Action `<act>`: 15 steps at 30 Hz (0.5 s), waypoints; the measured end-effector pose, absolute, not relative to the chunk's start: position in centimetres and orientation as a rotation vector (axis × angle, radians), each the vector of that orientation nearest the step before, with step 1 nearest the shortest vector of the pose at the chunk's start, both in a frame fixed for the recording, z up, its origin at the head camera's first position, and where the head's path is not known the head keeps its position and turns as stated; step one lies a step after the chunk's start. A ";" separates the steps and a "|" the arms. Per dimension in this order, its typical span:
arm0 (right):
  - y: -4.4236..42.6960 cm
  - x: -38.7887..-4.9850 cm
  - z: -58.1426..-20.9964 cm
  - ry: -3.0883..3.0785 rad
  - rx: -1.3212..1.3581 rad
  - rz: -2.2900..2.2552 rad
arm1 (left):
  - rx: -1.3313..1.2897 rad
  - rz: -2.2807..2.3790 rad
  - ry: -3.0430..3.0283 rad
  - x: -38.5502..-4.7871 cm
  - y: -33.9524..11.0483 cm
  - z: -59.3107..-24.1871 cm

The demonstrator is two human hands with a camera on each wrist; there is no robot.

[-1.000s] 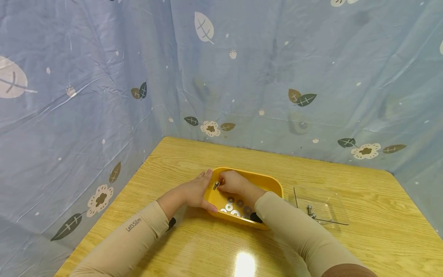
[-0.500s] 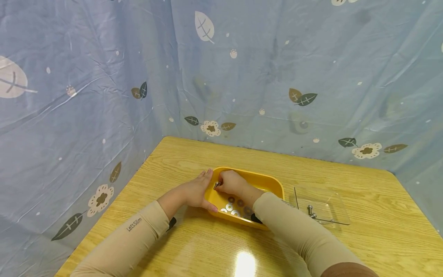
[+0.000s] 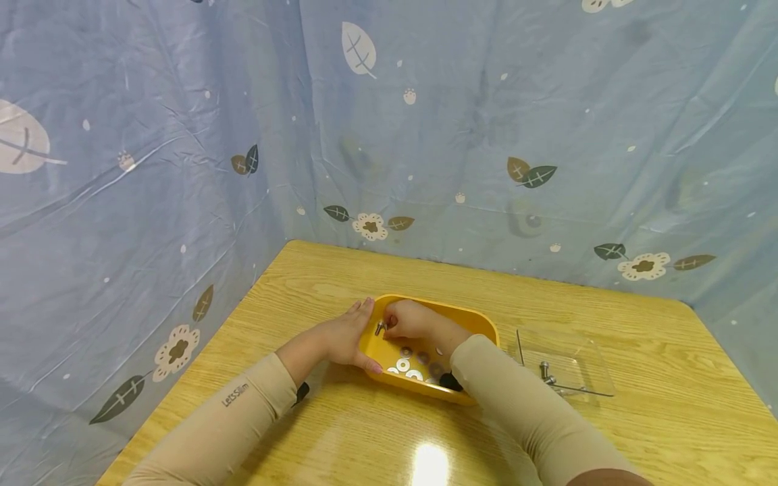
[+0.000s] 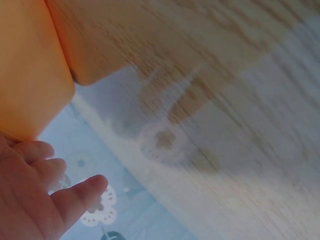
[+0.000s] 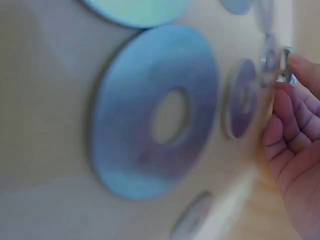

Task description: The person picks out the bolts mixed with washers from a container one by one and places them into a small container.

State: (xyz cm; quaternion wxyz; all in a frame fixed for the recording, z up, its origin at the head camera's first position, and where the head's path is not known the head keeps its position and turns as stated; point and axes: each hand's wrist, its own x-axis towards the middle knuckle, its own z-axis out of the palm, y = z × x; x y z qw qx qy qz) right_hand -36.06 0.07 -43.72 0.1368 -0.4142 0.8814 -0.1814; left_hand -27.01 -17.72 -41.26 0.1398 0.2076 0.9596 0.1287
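A yellow tray point(image 3: 456, 314) sits on the table with several flat metal washers point(image 3: 403, 365) lying in it. My left hand point(image 3: 340, 336) rests against its left end, fingers spread and thumb over the near rim. In the left wrist view, fingers point(image 4: 42, 165) lie loosely beside the tray's orange-looking outer wall point(image 4: 30, 75). Inside the tray my right hand point(image 3: 413, 320) reaches to the far left corner. Its thumb and curled fingers pinch a small metal bolt point(image 5: 286, 65), partly hidden. Another bolt point(image 3: 379, 328) shows just left of the fingertips. A large washer point(image 5: 130, 145) fills the right wrist view's middle.
Right of the tray stands a clear plastic container point(image 3: 589, 368) with several bolts point(image 3: 544, 370) in it, partly behind the right forearm. The wooden table point(image 3: 340, 432) meets a blue patterned curtain point(image 3: 462, 135) at the back and left.
The right hand's fingertips shift slightly in the tray corner, and the bolt beside them tilts a little. The right forearm moves a touch. The left hand and tray stay put.
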 end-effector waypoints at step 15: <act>3.0 -35.1 -38.7 2.421 -1.102 -0.859 | 0.584 0.387 2.771 -26.9 -17.7 -41.2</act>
